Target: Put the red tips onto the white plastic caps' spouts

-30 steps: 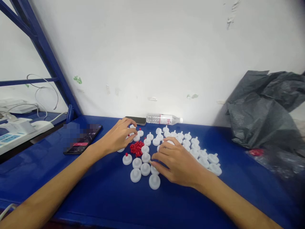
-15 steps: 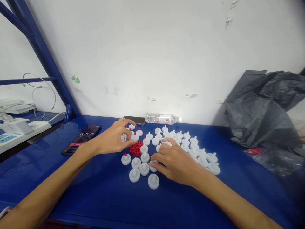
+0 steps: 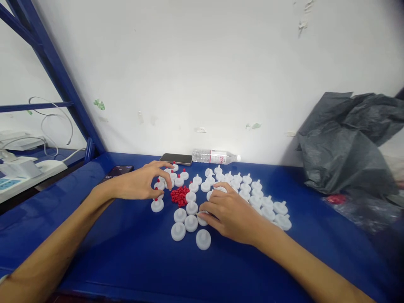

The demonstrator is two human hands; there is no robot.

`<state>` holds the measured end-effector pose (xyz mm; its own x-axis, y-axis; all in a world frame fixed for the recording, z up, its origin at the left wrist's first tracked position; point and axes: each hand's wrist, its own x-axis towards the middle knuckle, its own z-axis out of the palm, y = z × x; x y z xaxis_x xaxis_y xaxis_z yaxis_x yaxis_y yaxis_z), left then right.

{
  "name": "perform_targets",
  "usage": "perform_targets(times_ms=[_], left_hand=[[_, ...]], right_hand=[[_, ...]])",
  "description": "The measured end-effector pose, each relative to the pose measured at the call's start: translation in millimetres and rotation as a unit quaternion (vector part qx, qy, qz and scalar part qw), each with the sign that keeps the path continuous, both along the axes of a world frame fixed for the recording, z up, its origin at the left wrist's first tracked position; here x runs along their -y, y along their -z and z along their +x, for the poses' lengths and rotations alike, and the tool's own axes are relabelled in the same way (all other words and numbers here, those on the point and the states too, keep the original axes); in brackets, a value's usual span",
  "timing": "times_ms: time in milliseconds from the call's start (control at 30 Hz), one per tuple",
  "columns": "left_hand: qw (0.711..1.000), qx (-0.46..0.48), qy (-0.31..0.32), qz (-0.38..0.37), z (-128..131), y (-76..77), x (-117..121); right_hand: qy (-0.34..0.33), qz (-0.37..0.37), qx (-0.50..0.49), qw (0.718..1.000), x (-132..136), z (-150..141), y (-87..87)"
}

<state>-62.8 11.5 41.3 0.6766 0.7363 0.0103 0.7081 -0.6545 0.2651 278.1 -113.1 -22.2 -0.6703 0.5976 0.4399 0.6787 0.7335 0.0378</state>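
Observation:
My left hand [image 3: 147, 181] is open, thumb and fingers apart, over the left group of white plastic discs with red-tipped stems. Just below its thumb lies one red-tipped disc [image 3: 157, 205]. A heap of small red caps [image 3: 180, 196] lies to the right of that hand. My right hand [image 3: 230, 212] rests with curled fingers among the white discs with bare stems. Its thumb and forefinger close in at a partly covered white disc [image 3: 203, 219]; what they pinch is hidden. Several bare-stemmed discs [image 3: 178, 231] stand left of it, and more [image 3: 257, 193] spread behind and right.
A clear plastic bottle [image 3: 216, 156] and a phone [image 3: 176, 158] lie along the wall. Another phone [image 3: 118, 170] sits partly behind my left wrist. A black plastic bag [image 3: 344, 143] and a clear bag [image 3: 360, 212] are at right. A power strip [image 3: 38, 174] is at far left.
My left hand has moved left and toward me. The front red-tipped disc has shifted left and slightly back, and more red-tipped discs show. My right hand has hardly moved.

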Motion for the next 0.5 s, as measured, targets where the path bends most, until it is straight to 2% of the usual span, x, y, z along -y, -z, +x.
perform_targets(times_ms=[267, 500], left_hand=[[0.998, -0.047, -0.02, 0.041, 25, 16.6, 2], [0.998, -0.032, -0.017, 0.048, 25, 24.5, 0]], right_hand=[[0.003, -0.024, 0.007, 1.0, 1, 0, 0.2], [0.013, -0.019, 0.006, 1.0, 0, 0, 1.2]])
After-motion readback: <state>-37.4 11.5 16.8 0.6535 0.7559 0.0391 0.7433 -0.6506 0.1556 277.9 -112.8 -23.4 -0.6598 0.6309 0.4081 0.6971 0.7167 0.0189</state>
